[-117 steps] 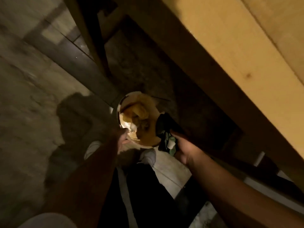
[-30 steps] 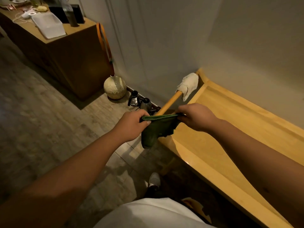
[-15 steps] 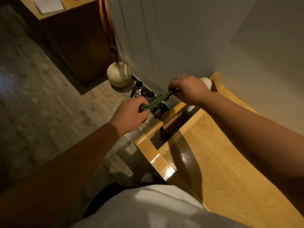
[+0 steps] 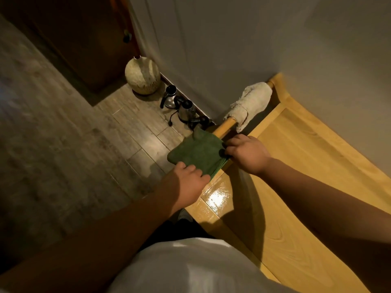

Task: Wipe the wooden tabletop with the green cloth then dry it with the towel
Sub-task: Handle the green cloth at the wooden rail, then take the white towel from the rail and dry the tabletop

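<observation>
The green cloth (image 4: 196, 154) hangs folded over the wooden rail (image 4: 225, 126) at the end of the wooden tabletop (image 4: 300, 187). My left hand (image 4: 186, 185) presses on the cloth's near edge. My right hand (image 4: 246, 154) pinches the cloth's right edge against the rail. A whitish towel (image 4: 250, 104) is draped over the same rail further along, near the wall. A wet glossy patch (image 4: 218, 197) shines on the table's corner just below my hands.
A round pale vase (image 4: 142, 76) stands on the floor by the wall. Two small kettles (image 4: 179, 105) with cords sit beside it. A dark wooden cabinet (image 4: 84, 43) fills the upper left. The grey wall runs along the table's far side.
The cloth, held stretched between both hands above the rail half a second ago, now lies draped over the rail. Both hands have come down onto it, and the view has tilted slightly.
</observation>
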A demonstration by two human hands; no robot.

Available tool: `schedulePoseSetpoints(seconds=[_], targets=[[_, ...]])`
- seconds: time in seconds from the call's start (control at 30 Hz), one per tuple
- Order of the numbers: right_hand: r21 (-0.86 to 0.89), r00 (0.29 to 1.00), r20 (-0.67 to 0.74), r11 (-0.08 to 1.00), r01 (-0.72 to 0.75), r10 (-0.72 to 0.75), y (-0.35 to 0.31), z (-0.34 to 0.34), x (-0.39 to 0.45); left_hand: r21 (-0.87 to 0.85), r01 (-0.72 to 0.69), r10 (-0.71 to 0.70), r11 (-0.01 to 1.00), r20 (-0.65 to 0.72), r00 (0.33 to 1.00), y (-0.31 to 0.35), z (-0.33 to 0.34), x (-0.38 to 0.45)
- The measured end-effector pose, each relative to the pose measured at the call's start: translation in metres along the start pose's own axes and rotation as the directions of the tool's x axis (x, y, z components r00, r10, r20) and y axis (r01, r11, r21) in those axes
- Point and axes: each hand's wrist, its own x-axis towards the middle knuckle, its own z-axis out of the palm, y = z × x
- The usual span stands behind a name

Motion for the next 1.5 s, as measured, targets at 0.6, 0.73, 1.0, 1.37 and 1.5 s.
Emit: schedulePoseSetpoints(seconds=[0.6,0.73,1.0,1.37,1.5], targets=[[0.319,0.989,0.102,0.938,-0.138,0.111,-0.055,0.045,0.001,-0.323,0.479,-0.412,0.816,0.255,0.875,-0.027,-0.008,0.042],[0.375,0.983,0.18,0.922,-0.096,0.029,-0.077,0.047,0.003,-0.315,0.503,-0.429,0.805,0.278,0.86,-0.027,-0.006,0.044],[0.538,0.936,0.194,0.766,-0.352,0.294,-0.053,0.051,0.004,-0.385,0.446,-0.389,0.808,0.22,0.894,-0.043,0.004,0.044],[0.76,0.488,0.208,0.174,-0.626,0.847,0.031,0.041,0.053,-0.45,0.039,0.003,0.892,0.091,0.996,-0.11,-0.042,0.221],[0.767,0.366,-0.001,0.236,-0.597,0.931,0.048,0.041,0.08,-0.081,-0.251,0.262,0.964,0.162,0.952,-0.113,-0.046,0.279]])
